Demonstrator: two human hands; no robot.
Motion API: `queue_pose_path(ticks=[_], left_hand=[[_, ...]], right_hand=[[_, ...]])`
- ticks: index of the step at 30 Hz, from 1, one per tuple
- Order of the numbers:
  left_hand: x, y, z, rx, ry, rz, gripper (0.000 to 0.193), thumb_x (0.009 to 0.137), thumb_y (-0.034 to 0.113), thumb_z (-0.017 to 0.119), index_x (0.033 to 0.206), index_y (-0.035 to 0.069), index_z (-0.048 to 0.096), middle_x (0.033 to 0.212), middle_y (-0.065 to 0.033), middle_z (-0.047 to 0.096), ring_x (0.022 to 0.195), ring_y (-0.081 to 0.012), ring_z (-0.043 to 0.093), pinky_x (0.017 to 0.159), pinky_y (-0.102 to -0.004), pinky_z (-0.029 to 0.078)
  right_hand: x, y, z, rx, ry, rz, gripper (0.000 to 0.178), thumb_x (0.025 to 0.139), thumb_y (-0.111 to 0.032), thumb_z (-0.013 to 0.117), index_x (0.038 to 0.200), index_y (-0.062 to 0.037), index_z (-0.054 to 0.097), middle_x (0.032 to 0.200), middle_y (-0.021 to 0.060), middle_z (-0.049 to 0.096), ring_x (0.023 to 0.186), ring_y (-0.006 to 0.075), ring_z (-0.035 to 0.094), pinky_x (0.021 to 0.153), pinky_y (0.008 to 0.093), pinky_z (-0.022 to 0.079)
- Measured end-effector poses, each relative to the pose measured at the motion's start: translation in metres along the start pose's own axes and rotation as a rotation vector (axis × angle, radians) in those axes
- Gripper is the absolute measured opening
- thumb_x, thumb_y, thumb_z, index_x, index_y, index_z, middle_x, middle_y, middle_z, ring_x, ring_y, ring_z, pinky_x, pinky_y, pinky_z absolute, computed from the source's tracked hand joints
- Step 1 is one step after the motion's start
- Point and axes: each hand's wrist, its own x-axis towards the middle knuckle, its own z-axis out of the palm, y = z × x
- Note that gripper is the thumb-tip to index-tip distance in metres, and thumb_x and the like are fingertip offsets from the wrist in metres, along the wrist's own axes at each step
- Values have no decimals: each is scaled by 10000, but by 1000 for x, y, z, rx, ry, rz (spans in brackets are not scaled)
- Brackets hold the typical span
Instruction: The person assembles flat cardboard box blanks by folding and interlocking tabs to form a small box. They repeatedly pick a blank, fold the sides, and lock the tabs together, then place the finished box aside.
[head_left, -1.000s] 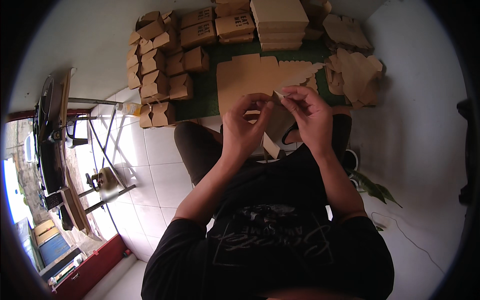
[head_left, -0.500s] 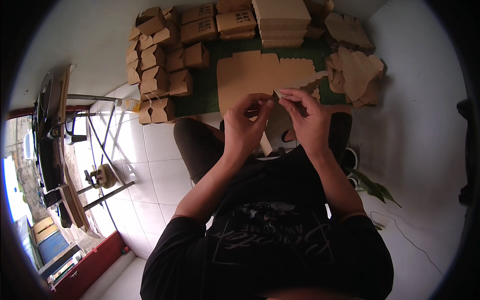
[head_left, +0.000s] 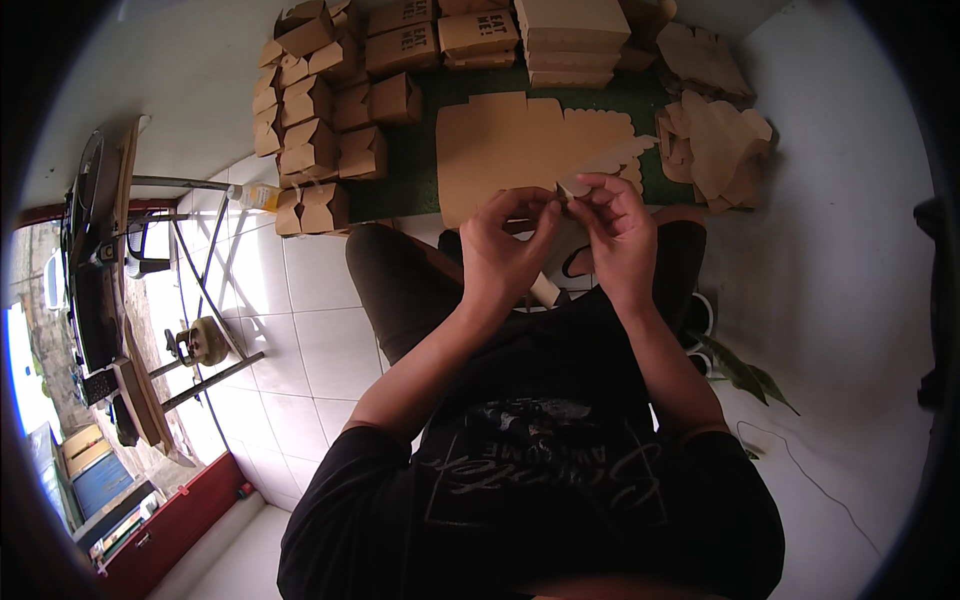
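Both hands meet over the near edge of a low green surface (head_left: 405, 180). My left hand (head_left: 505, 245) is closed in a pinch, thumb against fingertips. My right hand (head_left: 618, 235) pinches too, with its fingertips almost touching the left ones. Between them is a small pale, thin piece (head_left: 566, 193), partly covered by the fingers; its kind is too small to tell. Just beyond the hands lies a flat, unfolded brown cardboard box blank (head_left: 490, 145) with scalloped edges on its right side.
Folded brown cardboard boxes (head_left: 305, 100) are stacked at the far left, with larger boxes (head_left: 570, 35) behind. Loose flat cardboard pieces (head_left: 710, 150) pile up at the right. A bottle with yellow liquid (head_left: 258, 197) stands at the left, near a metal-framed stand (head_left: 215, 240).
My hands have shifted slightly right, and the right fingers have spread a little. The small piece stays between the fingertips. The whole view has tilted slightly.
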Motion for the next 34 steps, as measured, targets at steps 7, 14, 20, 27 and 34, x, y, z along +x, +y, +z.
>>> queue_pose_path(ticks=[7,14,20,27,34], left_hand=[[1,2,-1,15,31,23,154,986,98,862,1093,-13,857,979,-129,868,919,-232,878,814,-344,676],[1,1,-2,22,30,15,141,983,95,865,1074,-13,865,979,-120,871,907,-235,880,799,-342,677],[2,0,-2,27,31,40,136,987,87,867,1084,-9,868,995,-113,868,899,-233,877,774,-340,673],[3,-4,-5,59,19,80,137,982,73,876,1100,2,879,1039,-122,867,892,-256,871,751,-347,670],[5,-4,-6,72,-10,94,156,983,69,875,1125,5,890,1047,-142,865,887,-277,868,775,-365,690]], right_hand=[[-1,1,-1,34,15,38,368,1070,121,737,1413,1,676,1065,81,778,1062,133,789,961,283,641],[-1,-4,-3,25,6,132,368,1082,83,752,1429,7,657,1056,90,777,1047,142,796,961,288,644],[1,-4,-3,22,4,125,361,1084,50,770,1424,1,660,1030,87,787,1028,140,803,911,278,637],[1,-2,-5,-41,9,88,362,1071,32,797,1412,-28,692,1014,81,802,998,132,815,836,261,611],[-2,11,-9,-105,-46,-27,422,1088,34,780,1485,-47,662,1125,76,798,1056,141,807,882,254,622]])
